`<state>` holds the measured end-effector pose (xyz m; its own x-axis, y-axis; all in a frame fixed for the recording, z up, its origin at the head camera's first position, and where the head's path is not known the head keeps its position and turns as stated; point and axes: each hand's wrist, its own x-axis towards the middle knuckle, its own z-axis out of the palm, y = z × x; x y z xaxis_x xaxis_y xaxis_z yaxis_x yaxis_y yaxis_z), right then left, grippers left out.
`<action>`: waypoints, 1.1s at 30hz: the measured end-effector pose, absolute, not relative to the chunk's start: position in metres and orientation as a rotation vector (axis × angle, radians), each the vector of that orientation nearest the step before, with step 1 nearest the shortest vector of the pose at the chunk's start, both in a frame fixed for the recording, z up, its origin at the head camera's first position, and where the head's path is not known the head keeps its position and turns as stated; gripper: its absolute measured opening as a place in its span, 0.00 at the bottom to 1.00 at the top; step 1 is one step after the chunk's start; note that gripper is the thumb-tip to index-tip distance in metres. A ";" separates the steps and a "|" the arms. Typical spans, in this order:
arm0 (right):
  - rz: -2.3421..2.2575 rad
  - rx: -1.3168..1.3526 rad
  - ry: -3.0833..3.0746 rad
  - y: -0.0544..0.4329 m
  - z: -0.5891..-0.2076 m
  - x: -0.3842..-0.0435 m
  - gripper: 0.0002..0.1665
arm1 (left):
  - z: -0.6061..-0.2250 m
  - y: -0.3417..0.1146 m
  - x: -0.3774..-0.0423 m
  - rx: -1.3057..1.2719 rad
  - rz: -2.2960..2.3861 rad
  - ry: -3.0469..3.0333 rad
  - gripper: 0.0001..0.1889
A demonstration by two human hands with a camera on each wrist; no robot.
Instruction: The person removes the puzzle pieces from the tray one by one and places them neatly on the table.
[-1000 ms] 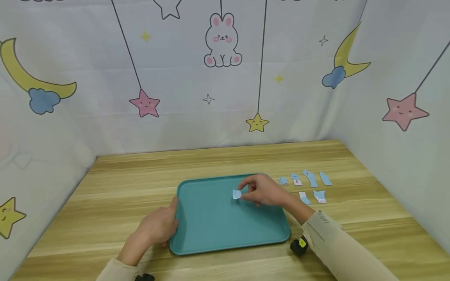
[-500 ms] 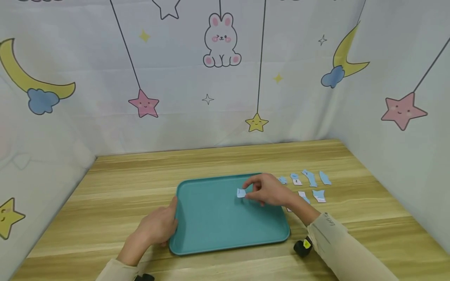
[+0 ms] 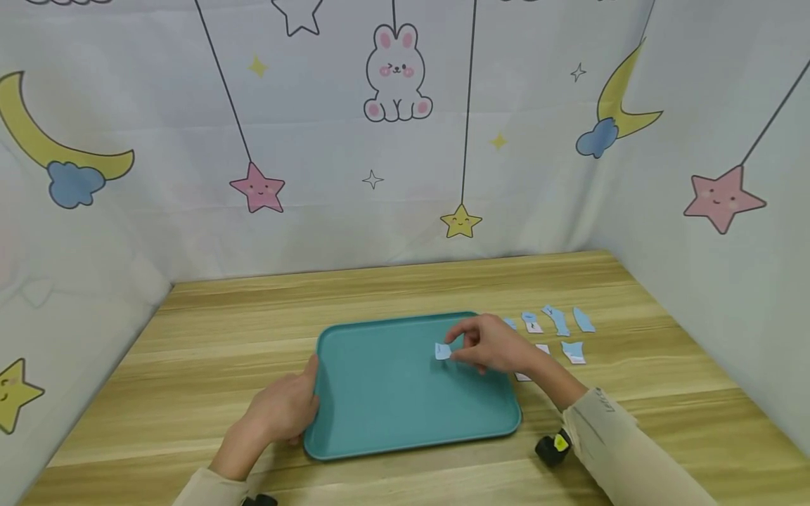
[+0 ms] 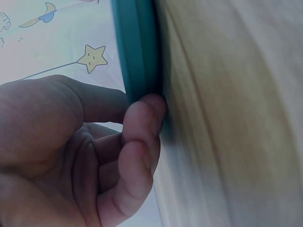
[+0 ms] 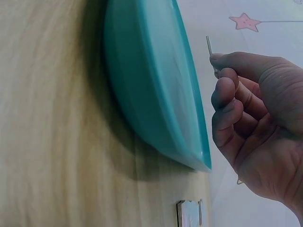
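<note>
My right hand [image 3: 490,342] pinches a small light-blue puzzle piece [image 3: 442,351] between thumb and fingertips, held up over the right half of a teal tray [image 3: 386,393]. Seen edge-on in the right wrist view, the puzzle piece [image 5: 209,45] is a thin flat sliver above the thumb tip. At the tray's left side, my left hand [image 3: 285,404] grips the rim. The left wrist view has the thumb against the tray wall [image 4: 137,47] and curled fingers [image 4: 139,118] at its underside, close to the tabletop.
Several more blue and white pieces [image 3: 574,352] lie on the wooden table [image 3: 221,330] right of the tray, some partly hidden behind my right hand and forearm. A white cloth [image 3: 316,232] printed with stars and moons stands behind and at both sides.
My right hand has drifted a little to the right with the puzzle piece, covering more of the loose pieces. The left hand and the tray stay in place.
</note>
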<state>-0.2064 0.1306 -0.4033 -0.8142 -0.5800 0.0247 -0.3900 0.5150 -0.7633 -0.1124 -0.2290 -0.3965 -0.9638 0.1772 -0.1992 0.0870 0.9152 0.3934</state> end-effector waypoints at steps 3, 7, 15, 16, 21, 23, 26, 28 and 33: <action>-1.182 -0.826 2.516 0.134 -0.404 -0.205 0.13 | -0.396 -0.229 -0.112 0.203 0.571 2.845 0.37; -1.194 -0.819 2.506 0.137 -0.404 -0.204 0.13 | -0.397 -0.229 -0.112 0.207 0.569 2.846 0.37; -1.232 -0.791 2.496 0.145 -0.402 -0.203 0.12 | -0.397 -0.228 -0.112 0.208 0.568 2.848 0.37; -1.236 -0.787 2.498 0.146 -0.402 -0.203 0.12 | -0.397 -0.228 -0.112 0.209 0.568 2.848 0.37; -1.259 -0.790 2.496 0.151 -0.401 -0.202 0.14 | -0.397 -0.228 -0.112 0.211 0.566 2.848 0.37; -1.267 -0.799 2.496 0.154 -0.401 -0.202 0.15 | -0.397 -0.228 -0.112 0.211 0.567 2.849 0.37; -1.280 -0.801 2.491 0.158 -0.400 -0.202 0.15 | -0.398 -0.229 -0.112 0.212 0.574 2.852 0.37; -1.289 -0.787 2.485 0.161 -0.400 -0.202 0.15 | -0.399 -0.229 -0.112 0.211 0.579 2.852 0.37; -1.302 -0.767 2.484 0.169 -0.398 -0.202 0.16 | -0.400 -0.229 -0.113 0.208 0.580 2.848 0.37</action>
<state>-0.2017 0.1693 -0.3984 -0.8354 -0.5484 0.0354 -0.3411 0.4669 -0.8158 -0.1126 -0.2290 -0.3998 -0.9641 0.1828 -0.1928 0.0929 0.9117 0.4002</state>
